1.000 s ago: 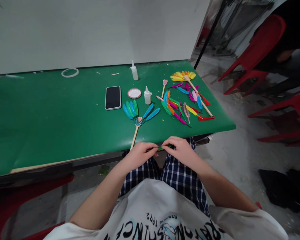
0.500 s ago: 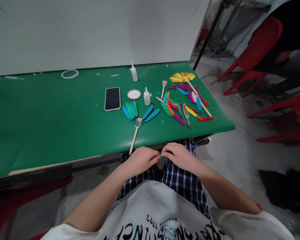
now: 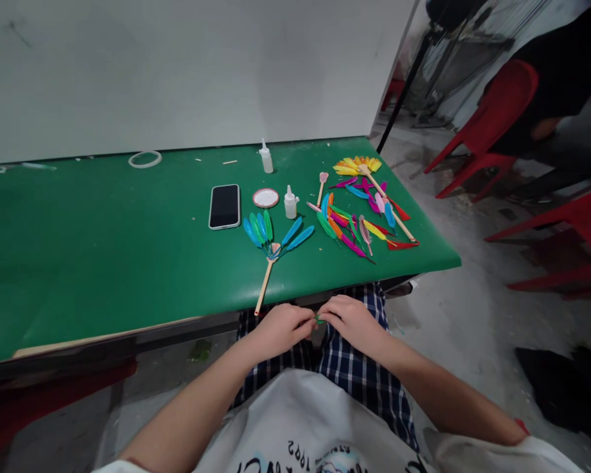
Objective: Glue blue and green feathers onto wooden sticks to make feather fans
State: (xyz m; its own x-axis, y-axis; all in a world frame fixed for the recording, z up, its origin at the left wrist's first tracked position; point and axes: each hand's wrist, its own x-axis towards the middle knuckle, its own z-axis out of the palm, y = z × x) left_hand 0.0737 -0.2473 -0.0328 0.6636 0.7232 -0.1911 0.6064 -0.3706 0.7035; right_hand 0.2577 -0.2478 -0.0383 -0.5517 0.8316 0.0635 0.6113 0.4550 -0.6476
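My left hand and my right hand meet over my lap, just below the table's front edge. Their fingertips pinch a small green feather, mostly hidden by the fingers. On the table right in front lies a feather fan with a wooden handle; blue and green feathers spread to the left of its head and blue feathers to the right. Loose feathers in many colours lie in a pile to the right. Beyond them rests a fan with yellow feathers and a long wooden handle.
On the green table are a phone, a small round white dish, a white squeeze bottle and another bottle behind it. A tape ring lies far left. Red chairs and a seated person are at the right.
The view has tilted up slightly, so the table sits lower in the picture. My hands stay together at the feather, and a little more of its green shows between the fingertips.
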